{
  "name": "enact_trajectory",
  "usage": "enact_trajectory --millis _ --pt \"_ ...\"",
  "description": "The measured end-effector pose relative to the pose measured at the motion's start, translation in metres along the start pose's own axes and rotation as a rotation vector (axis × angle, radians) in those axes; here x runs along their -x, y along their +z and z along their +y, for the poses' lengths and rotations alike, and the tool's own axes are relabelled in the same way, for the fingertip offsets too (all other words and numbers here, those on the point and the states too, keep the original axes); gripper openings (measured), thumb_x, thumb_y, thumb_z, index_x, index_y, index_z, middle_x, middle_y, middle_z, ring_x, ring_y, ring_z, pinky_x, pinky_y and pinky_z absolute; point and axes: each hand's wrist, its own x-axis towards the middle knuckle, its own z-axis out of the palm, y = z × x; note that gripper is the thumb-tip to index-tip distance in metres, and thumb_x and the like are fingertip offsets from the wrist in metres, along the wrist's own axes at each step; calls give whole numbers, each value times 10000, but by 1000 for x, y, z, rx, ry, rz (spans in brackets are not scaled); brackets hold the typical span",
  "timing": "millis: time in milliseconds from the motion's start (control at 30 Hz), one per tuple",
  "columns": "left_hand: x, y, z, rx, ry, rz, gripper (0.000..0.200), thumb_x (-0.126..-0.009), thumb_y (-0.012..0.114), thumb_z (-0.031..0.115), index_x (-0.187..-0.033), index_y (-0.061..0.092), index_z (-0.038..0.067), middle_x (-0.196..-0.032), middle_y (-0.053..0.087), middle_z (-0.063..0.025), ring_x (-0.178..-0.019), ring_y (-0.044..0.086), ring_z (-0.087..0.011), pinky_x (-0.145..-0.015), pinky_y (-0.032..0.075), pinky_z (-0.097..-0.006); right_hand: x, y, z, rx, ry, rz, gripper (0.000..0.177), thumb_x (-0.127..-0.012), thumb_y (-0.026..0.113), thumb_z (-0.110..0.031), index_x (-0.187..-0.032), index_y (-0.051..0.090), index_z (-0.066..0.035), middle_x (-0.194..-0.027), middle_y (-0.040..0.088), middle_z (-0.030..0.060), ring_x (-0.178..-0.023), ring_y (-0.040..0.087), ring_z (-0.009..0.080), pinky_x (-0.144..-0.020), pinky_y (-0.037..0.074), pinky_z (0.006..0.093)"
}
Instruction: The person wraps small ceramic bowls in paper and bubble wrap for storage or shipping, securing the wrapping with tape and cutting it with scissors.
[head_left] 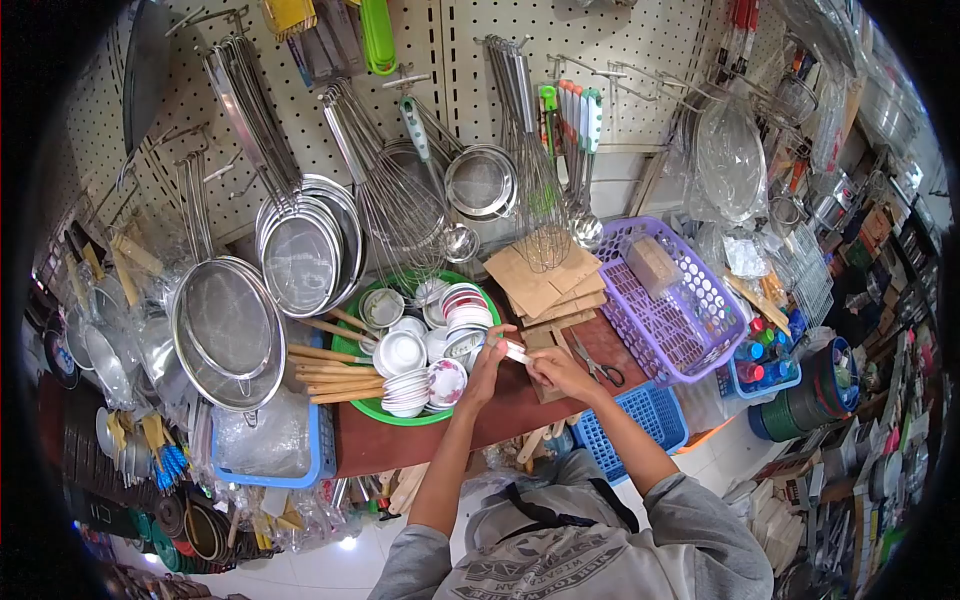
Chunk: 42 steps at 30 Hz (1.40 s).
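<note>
Between my hands is a small white object (517,352), maybe a strip or roll; its kind is too small to make out. My left hand (484,372) is closed around its left side. From the right, my right hand (560,374) pinches its near end. Beside my left hand stands a green basin (375,411) with several small white bowls (400,352), some stacked and some with flowers or coloured rims. Wooden-handled tools (335,385) stick out over its left rim. Just beyond my hands lie brown cardboard pieces (545,275). Scissors (598,368) rest to the right of my right hand.
A purple basket (690,362) holding a wrapped block (652,266) stands at the right. Below it is a blue basket (640,425). Sieves (228,330), whisks (375,190) and ladles (586,230) hang from the pegboard (620,30) ahead. The red tabletop's (370,455) front edge is near my body.
</note>
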Motion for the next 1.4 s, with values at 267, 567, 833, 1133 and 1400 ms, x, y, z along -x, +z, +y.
enact_trajectory --millis 267,567,833,1133,1400 --pt "2 6 12 -63 -27 17 497 -1013 417 454 -1353 467 95 -1088 583 -58 -1054 520 -161 -977 361 -319 4 -7 4 44 23 -21 260 -941 515 -212 -741 540 -48 -681 460 -38 -597 421 63 -537 335 254" --pt "3 8 9 -86 40 -5 518 -1020 400 459 -1382 444 90 -1061 618 -63 -1066 541 -168 -1036 346 -329 5 1 8 129 -105 25 196 -920 476 -151 -760 522 -47 -690 427 -45 -599 390 53 -520 316 238" --pt "0 1 -2 -45 4 -7 476 -1046 371 420 -1336 476 57 -998 629 -66 -1004 555 -157 -983 380 -315 15 2 4 -162 21 -74 214 -984 469 -218 -859 534 -56 -693 364 -58 -601 332 51 -525 283 227" --pt "-1 -1 -7 26 -29 18 459 -1070 309 422 -1235 528 54 -962 627 -61 -932 551 -151 -931 393 -314 12 -1 5 -106 85 -177 277 -1046 430 -281 -921 538 -59 -715 371 -56 -629 339 55 -541 281 220" --pt "-1 0 -7 -21 19 61 489 -1056 335 488 -1207 516 60 -922 613 -56 -900 556 -144 -874 402 -296 3 7 16 -61 -11 -82 222 -999 445 -237 -842 494 -87 -751 402 -51 -637 347 58 -550 291 228"
